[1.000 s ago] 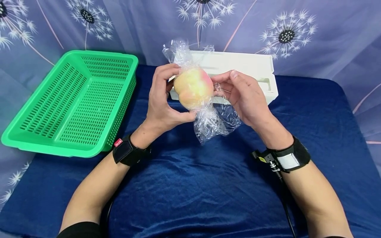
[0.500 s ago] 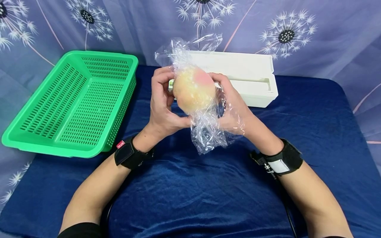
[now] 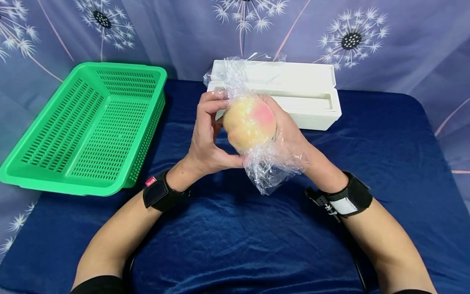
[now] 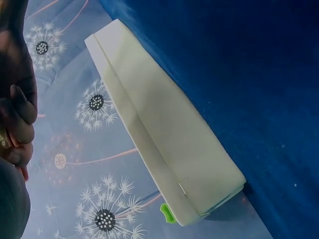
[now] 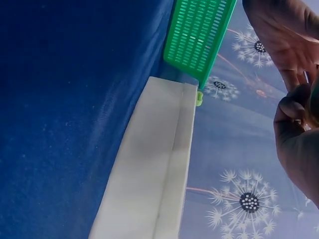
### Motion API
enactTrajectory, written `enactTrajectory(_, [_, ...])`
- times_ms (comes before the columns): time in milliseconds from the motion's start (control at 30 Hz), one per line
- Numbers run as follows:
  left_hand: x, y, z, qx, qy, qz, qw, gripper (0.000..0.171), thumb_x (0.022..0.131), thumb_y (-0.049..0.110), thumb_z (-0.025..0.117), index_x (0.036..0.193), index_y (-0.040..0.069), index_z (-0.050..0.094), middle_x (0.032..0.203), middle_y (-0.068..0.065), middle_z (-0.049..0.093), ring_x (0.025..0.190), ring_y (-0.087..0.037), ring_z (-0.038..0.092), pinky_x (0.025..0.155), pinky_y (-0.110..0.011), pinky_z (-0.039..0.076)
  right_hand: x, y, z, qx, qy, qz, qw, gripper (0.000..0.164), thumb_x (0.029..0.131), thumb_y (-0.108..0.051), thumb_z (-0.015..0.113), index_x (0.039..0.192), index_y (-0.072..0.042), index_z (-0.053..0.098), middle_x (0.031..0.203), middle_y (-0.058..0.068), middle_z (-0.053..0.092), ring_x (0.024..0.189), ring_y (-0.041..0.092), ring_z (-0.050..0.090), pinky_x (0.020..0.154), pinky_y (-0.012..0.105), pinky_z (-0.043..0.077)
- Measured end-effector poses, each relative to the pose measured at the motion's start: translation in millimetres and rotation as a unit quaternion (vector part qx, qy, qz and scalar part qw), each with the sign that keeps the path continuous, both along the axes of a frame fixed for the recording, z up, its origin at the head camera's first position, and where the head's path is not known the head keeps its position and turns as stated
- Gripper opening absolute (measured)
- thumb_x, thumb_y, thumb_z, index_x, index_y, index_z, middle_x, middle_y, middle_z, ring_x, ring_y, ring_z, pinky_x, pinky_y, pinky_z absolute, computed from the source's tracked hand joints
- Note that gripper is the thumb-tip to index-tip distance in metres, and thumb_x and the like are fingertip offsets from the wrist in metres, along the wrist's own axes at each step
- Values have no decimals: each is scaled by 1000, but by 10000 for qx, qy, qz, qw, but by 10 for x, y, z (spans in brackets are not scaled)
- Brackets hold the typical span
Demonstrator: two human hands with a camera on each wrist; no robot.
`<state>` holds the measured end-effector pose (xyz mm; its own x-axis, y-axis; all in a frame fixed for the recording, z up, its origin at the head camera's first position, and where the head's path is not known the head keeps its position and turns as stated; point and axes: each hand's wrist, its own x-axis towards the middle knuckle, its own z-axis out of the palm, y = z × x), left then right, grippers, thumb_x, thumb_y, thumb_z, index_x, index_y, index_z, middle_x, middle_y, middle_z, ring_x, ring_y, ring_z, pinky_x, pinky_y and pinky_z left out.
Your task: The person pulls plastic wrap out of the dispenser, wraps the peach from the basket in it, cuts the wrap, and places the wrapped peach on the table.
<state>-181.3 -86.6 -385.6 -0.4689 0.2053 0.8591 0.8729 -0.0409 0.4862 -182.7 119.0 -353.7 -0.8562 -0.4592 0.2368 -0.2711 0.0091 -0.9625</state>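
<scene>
In the head view a yellow peach (image 3: 247, 122) with a pink blush is held up over the table, wrapped in clear plastic film (image 3: 266, 169). Crumpled film sticks out above and below the fruit. My left hand (image 3: 205, 141) grips the peach from the left, thumb low and fingers around its upper side. On the right side my right hand (image 3: 291, 132) holds it too, its fingers mostly hidden behind the fruit and some film lying over its wrist. Both wrist views catch only parts of the hands at the edge; the peach is almost wholly cut off there.
Behind the hands stands a long white cling-film box (image 3: 312, 112) with its lid raised. A green plastic basket (image 3: 147, 134) with slotted walls is at the left. Dark blue cloth (image 3: 235, 245) covers the table, and a dandelion-print curtain (image 3: 176, 36) hangs behind.
My right hand has gone from loose fingers at the film to holding the peach from the right. The wrapped peach has turned a little and shifted right and nearer to me.
</scene>
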Motion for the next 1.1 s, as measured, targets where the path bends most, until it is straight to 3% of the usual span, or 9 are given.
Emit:
enactTrajectory(67, [8, -1, 2, -35, -6, -15, 10000, 94, 80, 50, 89, 128, -13, 40, 131, -36, 36, 126, -34, 47, 92, -37, 61, 0, -8, 1, 18, -18, -46, 10000, 107, 52, 2, 91, 148, 7, 44, 141, 19, 58, 122, 19, 59, 106, 31, 47])
enactTrajectory(300, [2, -11, 3, -156, 105, -48, 9998, 90, 80, 42, 90, 129, -14, 40, 127, -36, 38, 119, -35, 49, 92, -36, 59, 10, -9, -26, 46, 206, -64, 9998, 104, 53, -1, 92, 147, 9, 47, 139, 21, 60, 121, 20, 60, 108, 32, 46])
enactTrajectory(533, [23, -52, 18, -462, 20, 84, 9989, 88, 62, 17, 93, 129, -12, 43, 131, -36, 41, 120, -36, 51, 94, -34, 58, 58, -29, -1, -29, 94, -164, 9998, 93, 58, 4, 91, 143, 6, 53, 133, 17, 64, 116, 25, 62, 101, 32, 52])
enactTrajectory(800, [30, -59, 39, -636, 202, -9, 9978, 85, 60, 11, 95, 126, -9, 45, 129, -37, 43, 118, -36, 53, 91, -35, 58, 78, -23, 9, 17, 136, -335, 9993, 83, 55, 5, 92, 130, 9, 57, 122, 15, 68, 107, 25, 64, 91, 31, 55])
enactTrajectory(1000, [50, -52, 52, -771, 553, 237, 9952, 75, 67, 14, 92, 123, -7, 45, 127, -37, 47, 119, -40, 55, 91, -38, 60, 52, -12, -52, 176, 882, -317, 9954, 81, 53, -6, 99, 122, 6, 59, 117, 11, 70, 103, 26, 65, 88, 30, 54])
enactTrajectory(1100, [53, -48, 56, -870, 716, 334, 9931, 72, 70, 17, 91, 121, -6, 45, 126, -36, 48, 118, -40, 57, 91, -40, 61, 46, -8, -73, 128, 1289, -247, 9913, 86, 57, -30, 103, 119, 8, 57, 115, 11, 70, 103, 26, 64, 89, 30, 53])
